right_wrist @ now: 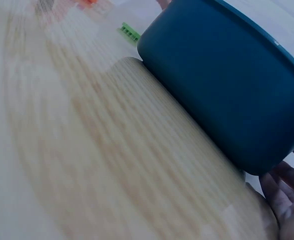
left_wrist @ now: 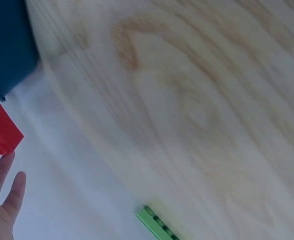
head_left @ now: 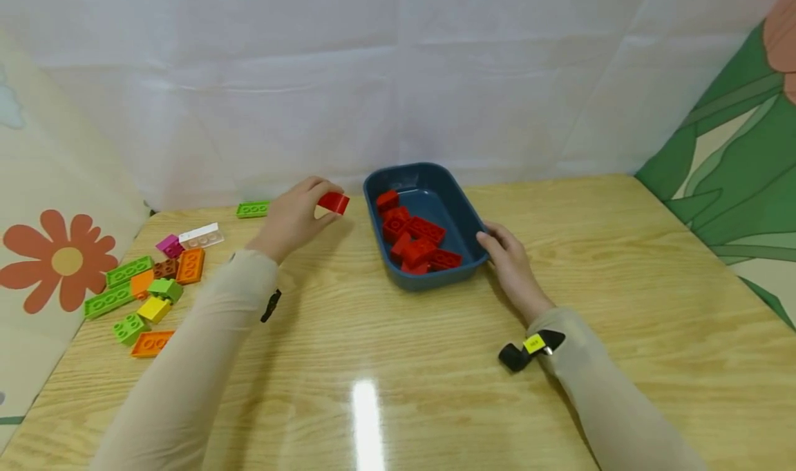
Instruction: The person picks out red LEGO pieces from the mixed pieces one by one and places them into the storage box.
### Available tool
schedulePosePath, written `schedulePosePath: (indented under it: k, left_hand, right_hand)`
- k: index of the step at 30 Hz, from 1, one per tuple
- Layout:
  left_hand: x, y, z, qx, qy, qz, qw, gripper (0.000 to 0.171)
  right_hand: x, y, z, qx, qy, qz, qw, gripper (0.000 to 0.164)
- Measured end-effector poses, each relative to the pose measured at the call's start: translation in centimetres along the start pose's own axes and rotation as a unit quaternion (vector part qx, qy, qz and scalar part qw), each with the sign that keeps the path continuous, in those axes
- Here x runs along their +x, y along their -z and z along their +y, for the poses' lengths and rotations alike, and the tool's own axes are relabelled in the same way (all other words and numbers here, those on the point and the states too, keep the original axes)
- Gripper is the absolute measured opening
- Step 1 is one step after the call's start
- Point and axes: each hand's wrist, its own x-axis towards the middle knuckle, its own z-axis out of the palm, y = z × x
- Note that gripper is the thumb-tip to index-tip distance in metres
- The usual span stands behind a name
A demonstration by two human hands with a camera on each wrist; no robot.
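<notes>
Between thumb and fingertips, my left hand pinches a red toy building brick, held above the table just left of a dark blue plastic bin. The left wrist view shows studs on this red brick, though part of the hand is cut off. Several red bricks lie piled in the near and left part of the bin. My right hand grips the bin's right near corner, thumb at the rim and fingers against the outer wall. In the right wrist view the bin's side hides some of those fingers.
Loose bricks lie at the table's left: green, orange, yellow, brown, magenta and a clear-white one. A green brick sits near the back edge. White cloth hangs behind the table.
</notes>
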Motion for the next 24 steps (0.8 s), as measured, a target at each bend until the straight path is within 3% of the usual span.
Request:
schedulePosePath:
  k: [10,20,24]
  left_hand:
    - [1.5,-0.8,3.5,0.006,-0.088,0.006,0.9961,0.041]
    - [2.8,-1.9,7.9,0.014,-0.115,-0.037,0.9926,0.043]
    - [3.6,-2.6,9.5,0.005,-0.115,-0.071,0.9908,0.045]
  right_hand:
    - [0.0,-0.1,-0.1,0.011,-0.002,0.004,1.0,0.046]
    - [0.1,0.1,0.2,0.0,0.004,-0.003,1.0,0.05]
    - [0.1,0.1,0.2,-0.004,0.002,-0.001,1.0,0.05]
